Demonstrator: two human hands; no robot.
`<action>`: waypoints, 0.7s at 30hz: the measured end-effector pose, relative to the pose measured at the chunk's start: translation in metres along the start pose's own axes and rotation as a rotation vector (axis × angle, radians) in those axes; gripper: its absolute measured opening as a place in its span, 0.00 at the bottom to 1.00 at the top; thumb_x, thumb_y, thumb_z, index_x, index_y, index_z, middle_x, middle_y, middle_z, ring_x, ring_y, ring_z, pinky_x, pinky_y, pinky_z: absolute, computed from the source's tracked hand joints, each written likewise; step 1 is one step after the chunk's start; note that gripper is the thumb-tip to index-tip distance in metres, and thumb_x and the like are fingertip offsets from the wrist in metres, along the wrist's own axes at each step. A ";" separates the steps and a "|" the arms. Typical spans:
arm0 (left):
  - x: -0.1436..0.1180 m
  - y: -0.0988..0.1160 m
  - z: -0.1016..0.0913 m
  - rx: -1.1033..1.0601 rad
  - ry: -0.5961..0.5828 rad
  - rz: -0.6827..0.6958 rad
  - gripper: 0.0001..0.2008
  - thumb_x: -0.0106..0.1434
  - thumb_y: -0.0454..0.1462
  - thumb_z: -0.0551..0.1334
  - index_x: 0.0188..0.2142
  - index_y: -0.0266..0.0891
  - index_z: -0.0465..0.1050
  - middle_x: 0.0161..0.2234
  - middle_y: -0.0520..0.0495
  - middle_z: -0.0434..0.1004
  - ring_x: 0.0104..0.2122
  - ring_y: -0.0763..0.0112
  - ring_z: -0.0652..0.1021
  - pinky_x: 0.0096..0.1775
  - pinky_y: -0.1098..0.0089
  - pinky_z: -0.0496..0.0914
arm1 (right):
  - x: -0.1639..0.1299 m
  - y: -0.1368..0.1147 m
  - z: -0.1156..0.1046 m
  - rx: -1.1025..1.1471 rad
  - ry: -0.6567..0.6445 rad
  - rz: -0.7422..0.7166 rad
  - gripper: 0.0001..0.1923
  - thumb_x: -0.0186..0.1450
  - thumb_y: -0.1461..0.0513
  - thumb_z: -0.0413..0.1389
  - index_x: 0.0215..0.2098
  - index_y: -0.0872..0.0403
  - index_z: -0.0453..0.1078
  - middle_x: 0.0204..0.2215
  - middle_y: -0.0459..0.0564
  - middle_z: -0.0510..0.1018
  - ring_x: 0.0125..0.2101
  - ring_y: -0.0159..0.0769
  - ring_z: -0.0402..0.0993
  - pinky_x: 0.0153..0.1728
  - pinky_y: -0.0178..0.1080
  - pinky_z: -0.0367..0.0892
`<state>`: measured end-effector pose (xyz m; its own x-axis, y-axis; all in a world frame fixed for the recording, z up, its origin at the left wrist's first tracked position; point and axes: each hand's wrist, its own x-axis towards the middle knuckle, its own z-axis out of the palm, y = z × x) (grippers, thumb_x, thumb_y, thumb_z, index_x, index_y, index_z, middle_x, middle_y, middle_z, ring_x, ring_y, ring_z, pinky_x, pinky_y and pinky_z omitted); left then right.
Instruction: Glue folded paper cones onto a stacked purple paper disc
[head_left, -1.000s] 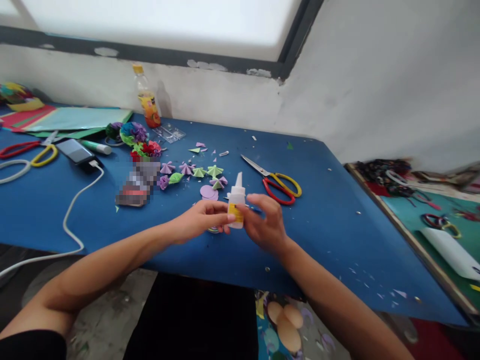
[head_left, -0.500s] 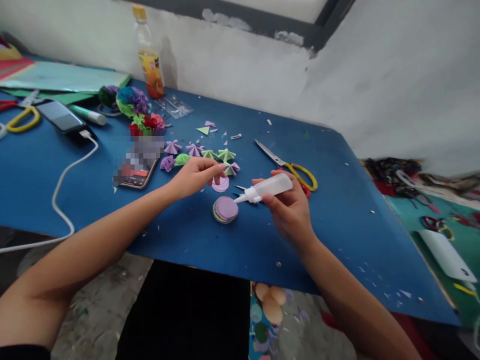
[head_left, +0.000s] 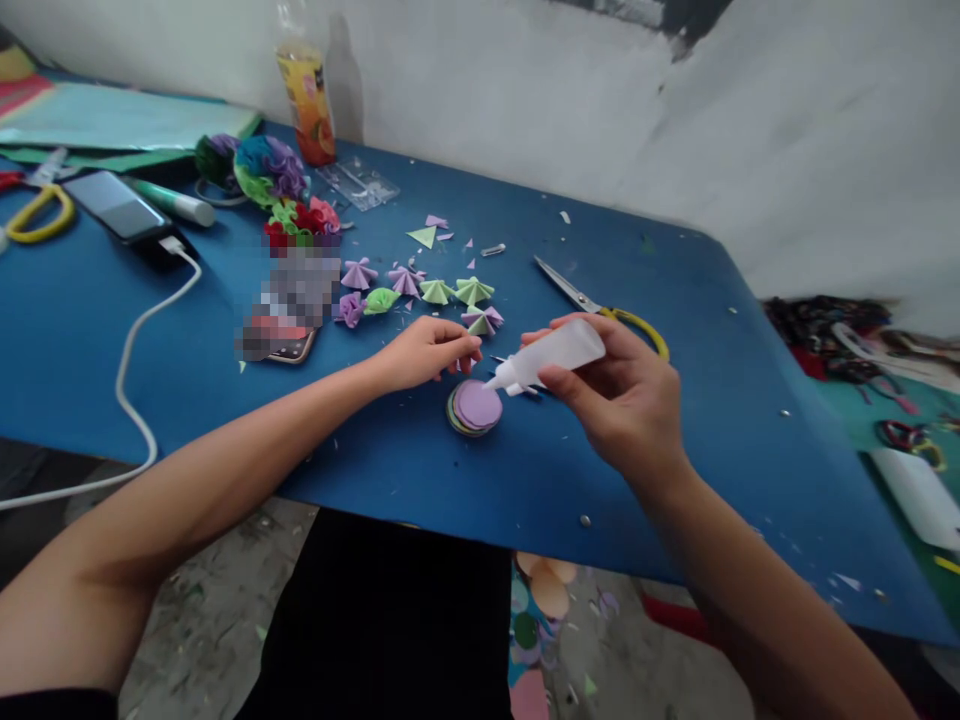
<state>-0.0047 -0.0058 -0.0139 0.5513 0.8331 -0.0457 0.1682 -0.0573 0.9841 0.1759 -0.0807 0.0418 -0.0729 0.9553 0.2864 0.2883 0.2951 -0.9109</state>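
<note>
Right hand (head_left: 634, 400) grips one tilted bottle (head_left: 559, 355) at one disc stack (head_left: 478, 406); left hand (head_left: 426, 353) curled, hold unclear; two phones (head_left: 118, 207).

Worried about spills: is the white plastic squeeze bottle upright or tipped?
Tipped: the white plastic squeeze bottle slants in the right hand, its nozzle angled down toward the round purple paper-like disc.
</note>
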 end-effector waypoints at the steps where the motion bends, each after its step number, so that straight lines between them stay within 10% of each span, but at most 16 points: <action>1: 0.000 0.000 0.000 -0.012 0.009 0.004 0.12 0.63 0.36 0.55 0.29 0.32 0.73 0.23 0.49 0.73 0.23 0.79 0.71 0.20 0.81 0.62 | 0.000 0.000 0.003 -0.017 0.002 0.000 0.18 0.55 0.56 0.64 0.42 0.51 0.69 0.38 0.49 0.80 0.38 0.38 0.78 0.40 0.40 0.76; 21: 0.005 0.007 -0.004 -0.106 0.087 -0.059 0.12 0.65 0.34 0.55 0.28 0.31 0.72 0.23 0.48 0.72 0.23 0.78 0.72 0.19 0.81 0.65 | -0.007 0.008 0.008 -0.074 -0.015 -0.080 0.17 0.57 0.57 0.63 0.44 0.49 0.68 0.39 0.48 0.79 0.40 0.39 0.77 0.40 0.40 0.76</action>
<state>-0.0039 -0.0003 -0.0067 0.4691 0.8782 -0.0937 0.1086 0.0480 0.9929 0.1713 -0.0851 0.0303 -0.1129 0.9292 0.3520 0.3510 0.3687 -0.8607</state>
